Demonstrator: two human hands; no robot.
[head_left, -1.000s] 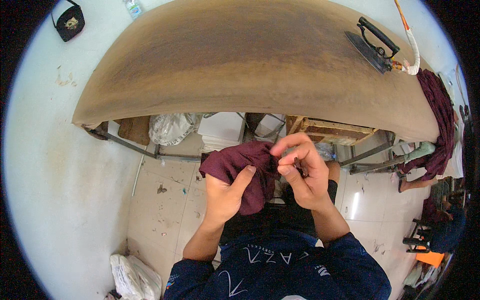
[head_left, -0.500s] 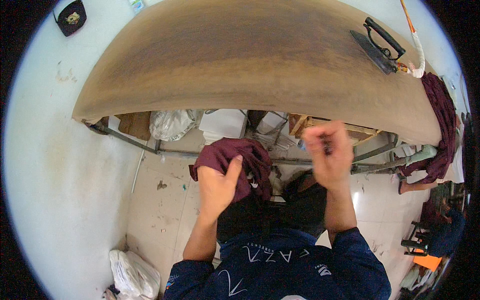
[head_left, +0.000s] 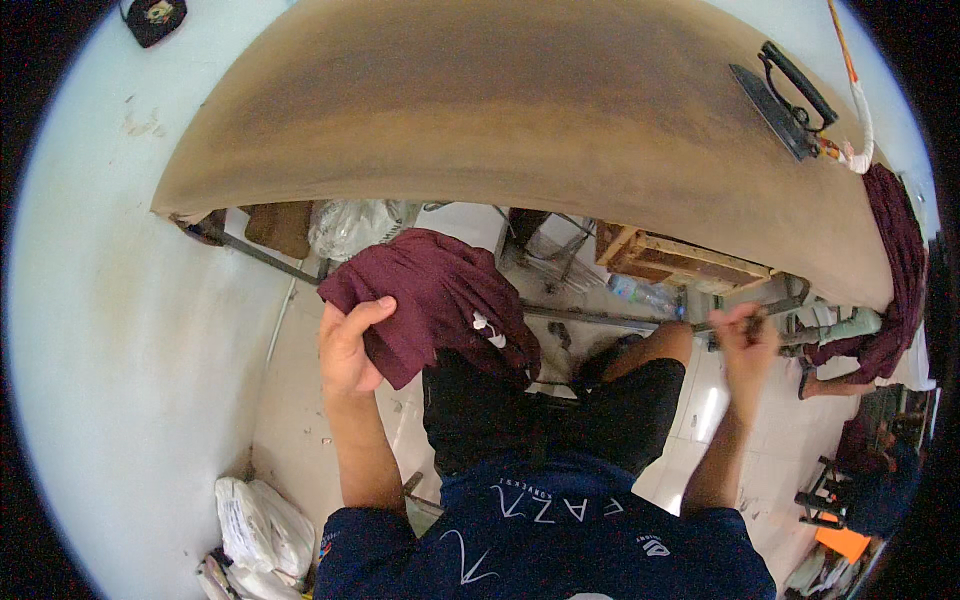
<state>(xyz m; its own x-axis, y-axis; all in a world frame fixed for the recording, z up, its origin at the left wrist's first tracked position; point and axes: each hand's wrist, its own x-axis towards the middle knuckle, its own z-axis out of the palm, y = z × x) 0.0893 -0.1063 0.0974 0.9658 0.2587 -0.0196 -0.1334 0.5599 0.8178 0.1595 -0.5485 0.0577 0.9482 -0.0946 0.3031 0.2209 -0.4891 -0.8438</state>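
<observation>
Down below the padded board's near edge, our left hand (head_left: 350, 345) is closed on a maroon garment (head_left: 430, 300), thumb on top and fingers curled under the cloth. The garment bunches just right of that hand and hangs over our left thigh, with a small white tag (head_left: 486, 328) showing on its right side. Our right hand (head_left: 745, 340) is raised well apart from the garment, out over our right knee; its fingers are pinched together, but it is blurred and we cannot tell whether anything sits between them. Beyond both hands spreads the brown ironing table (head_left: 520, 110). Far ahead of the right hand, a black flat iron (head_left: 785, 100) rests on the table's right end, and more maroon cloth (head_left: 895, 260) drapes off the edge past it. Behind the left elbow, white plastic bags (head_left: 255, 525) lie on the tiled floor.
</observation>
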